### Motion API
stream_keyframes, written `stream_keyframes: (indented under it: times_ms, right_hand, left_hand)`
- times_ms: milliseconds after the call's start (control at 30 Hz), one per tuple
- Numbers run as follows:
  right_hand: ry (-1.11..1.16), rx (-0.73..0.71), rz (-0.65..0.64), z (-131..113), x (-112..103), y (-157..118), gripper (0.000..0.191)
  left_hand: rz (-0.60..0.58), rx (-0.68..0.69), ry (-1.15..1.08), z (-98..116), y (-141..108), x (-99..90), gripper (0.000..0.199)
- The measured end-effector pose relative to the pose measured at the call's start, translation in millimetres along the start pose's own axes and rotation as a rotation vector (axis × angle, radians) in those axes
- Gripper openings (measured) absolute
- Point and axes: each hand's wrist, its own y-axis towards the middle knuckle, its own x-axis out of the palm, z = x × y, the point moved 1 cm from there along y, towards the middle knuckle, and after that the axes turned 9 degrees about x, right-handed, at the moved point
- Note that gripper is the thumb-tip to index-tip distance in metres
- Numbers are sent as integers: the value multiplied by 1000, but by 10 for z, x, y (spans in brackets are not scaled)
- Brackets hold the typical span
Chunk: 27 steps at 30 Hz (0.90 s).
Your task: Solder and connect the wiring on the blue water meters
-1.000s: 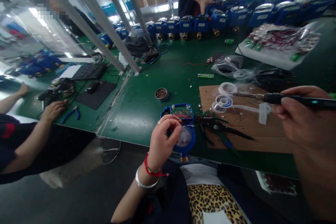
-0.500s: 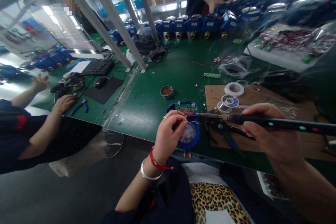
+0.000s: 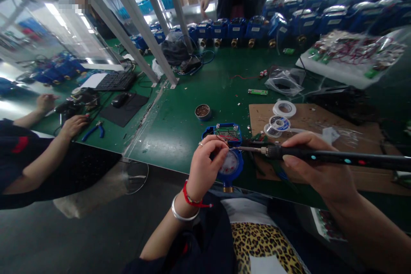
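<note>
A blue water meter (image 3: 231, 174) with a round dial and a brass fitting lies at the table's front edge. Its upper housing shows a circuit board (image 3: 228, 132) with a small display and red and black wires. My left hand (image 3: 208, 160) is closed over the meter, thumb and fingertips pinched on a thin wire whose kind I cannot make out. In my right hand (image 3: 316, 169) is a black soldering iron (image 3: 330, 156), held like a pen. Its metal tip points left and reaches my left fingertips, above the dial. The exact contact point is too small to tell.
A round tin (image 3: 203, 112) stands behind the meter. On the cardboard (image 3: 359, 132) lie a solder spool (image 3: 278, 126) and a white tape roll (image 3: 284, 109). Several blue meters (image 3: 236, 28) line the back. A co-worker's hand (image 3: 75, 126) rests at left near blue pliers (image 3: 94, 131); another person stands behind.
My right hand has moved the soldering iron left and slightly down, bringing its tip to my left fingertips. My left hand stays in place. The person behind has lifted their hands from the meters.
</note>
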Motion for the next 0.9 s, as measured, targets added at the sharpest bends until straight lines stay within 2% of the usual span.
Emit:
stream_keyframes:
  times_ms: [533,900]
  right_hand:
    - [23,15,-23,1,1,-2,12]
    - [53,29,17,-18,-26,-24,13]
  left_hand:
    - [1,-9,8,-29,-16,15,8]
    - [2,-5,4,-24,-7,18,8]
